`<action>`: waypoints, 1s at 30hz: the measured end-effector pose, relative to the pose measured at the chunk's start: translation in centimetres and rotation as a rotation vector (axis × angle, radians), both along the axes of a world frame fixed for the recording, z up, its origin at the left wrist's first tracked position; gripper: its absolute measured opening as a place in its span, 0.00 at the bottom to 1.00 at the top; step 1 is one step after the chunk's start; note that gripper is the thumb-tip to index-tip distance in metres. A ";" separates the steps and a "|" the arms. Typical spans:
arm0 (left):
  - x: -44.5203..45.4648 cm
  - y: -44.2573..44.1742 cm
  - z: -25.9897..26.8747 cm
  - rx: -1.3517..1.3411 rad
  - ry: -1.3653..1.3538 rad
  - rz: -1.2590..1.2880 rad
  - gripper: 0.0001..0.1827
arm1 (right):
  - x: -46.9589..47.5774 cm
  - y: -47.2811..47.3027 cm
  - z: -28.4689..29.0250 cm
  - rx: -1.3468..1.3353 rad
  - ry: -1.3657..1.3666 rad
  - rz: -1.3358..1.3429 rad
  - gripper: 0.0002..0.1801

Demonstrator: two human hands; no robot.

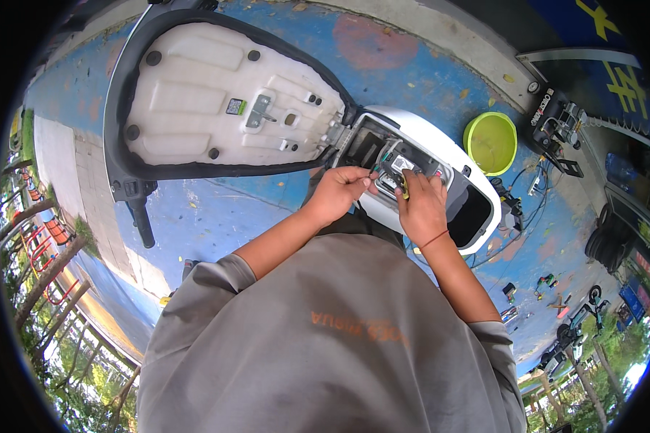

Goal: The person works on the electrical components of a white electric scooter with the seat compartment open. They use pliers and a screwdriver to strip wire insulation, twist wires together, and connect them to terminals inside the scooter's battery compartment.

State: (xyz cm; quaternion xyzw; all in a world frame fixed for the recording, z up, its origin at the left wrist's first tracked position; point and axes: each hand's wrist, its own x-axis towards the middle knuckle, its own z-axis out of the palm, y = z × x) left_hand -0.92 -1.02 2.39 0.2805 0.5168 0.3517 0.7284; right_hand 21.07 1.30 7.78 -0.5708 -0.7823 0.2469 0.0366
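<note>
My left hand [336,196] is over the left side of an open under-seat compartment [352,146] of a white scooter. Its thumb and forefinger pinch a thin wire [373,173]. Close beside it, my right hand [423,208] is closed around a small yellow-handled hand tool [405,189], mostly covered by the fingers; its exact kind is unclear. Beneath the hands sit a device with a pale label [402,163] and some wiring. The scooter seat [189,103] is tipped up on its hinge [336,134], showing its white plastic underside.
White scooter bodywork [444,142] surrounds the compartment. A yellow-green basin [491,143] stands on the blue painted ground, near a black machine [560,122] with cables. A handlebar grip [143,224] juts out at left. Tools and small parts [546,282] lie at lower right.
</note>
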 end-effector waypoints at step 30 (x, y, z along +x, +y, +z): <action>1.8 2.9 3.2 -0.072 0.140 -0.221 0.11 | 3.8 4.7 3.3 0.099 -0.442 0.393 0.11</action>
